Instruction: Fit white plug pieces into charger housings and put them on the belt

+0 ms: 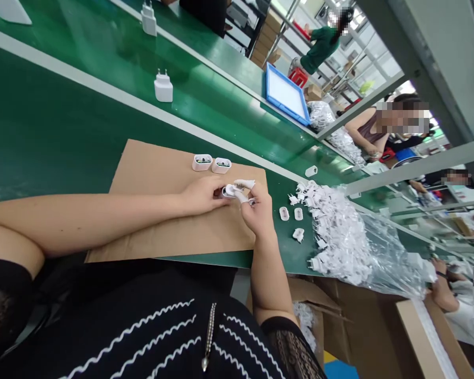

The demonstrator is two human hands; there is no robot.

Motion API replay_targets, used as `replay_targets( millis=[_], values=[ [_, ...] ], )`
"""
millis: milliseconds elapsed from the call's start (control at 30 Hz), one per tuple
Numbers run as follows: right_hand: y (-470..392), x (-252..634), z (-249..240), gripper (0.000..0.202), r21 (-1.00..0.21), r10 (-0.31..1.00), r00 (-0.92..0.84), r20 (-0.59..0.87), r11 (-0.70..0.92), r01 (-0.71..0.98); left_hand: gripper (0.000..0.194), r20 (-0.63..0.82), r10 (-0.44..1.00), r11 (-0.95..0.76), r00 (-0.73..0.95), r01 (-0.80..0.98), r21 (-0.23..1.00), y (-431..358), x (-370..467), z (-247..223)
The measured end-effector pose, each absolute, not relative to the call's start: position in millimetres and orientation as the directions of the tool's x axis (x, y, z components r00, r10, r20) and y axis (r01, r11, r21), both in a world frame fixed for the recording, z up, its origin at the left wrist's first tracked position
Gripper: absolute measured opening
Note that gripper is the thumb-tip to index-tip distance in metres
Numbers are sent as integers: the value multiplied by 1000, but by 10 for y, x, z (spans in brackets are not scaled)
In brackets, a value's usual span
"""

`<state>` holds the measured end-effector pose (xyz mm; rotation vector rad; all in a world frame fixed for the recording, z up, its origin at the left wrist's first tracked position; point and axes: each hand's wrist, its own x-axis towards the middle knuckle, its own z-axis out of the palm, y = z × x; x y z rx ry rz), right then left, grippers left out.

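Over the cardboard sheet [174,231], my left hand [205,196] has its fingers closed round a white charger housing [225,192]. My right hand [257,208], with white finger cots on its fingertips, pinches a small white plug cap [234,188] at the housing's open end. Whether the cap is seated or only touching, I cannot tell. Just beyond my hands, two open white charger housings [202,162] stand upright on the cardboard, green circuit boards showing inside. To the right of my right hand, a few loose white caps [298,235] lie on the green table.
A large heap of white plug caps [339,237] spills from a clear plastic bag [391,252] at right. Assembled chargers [164,87] stand on the green conveyor [213,116] past a pale rail. A blue-rimmed tray [287,95] lies farther back. Other people work beyond the metal frame.
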<state>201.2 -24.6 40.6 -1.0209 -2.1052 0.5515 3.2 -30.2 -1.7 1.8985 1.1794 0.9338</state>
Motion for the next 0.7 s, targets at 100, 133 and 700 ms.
replay_targets(
  millis=[100,133,700],
  values=[
    [-249,1994,415,29,-588,786,-474,396,614,527,29,213,926,-335,313,416,846,-296,33,-20],
    [-247,1993,417,28,-577,786,-480,390,615,537,29,219,924,-342,315,420,841,-292,35,-25],
    [-256,1988,402,45,-382,842,-454,291,537,752,38,473,820,-569,322,539,621,-332,34,-134]
  ],
)
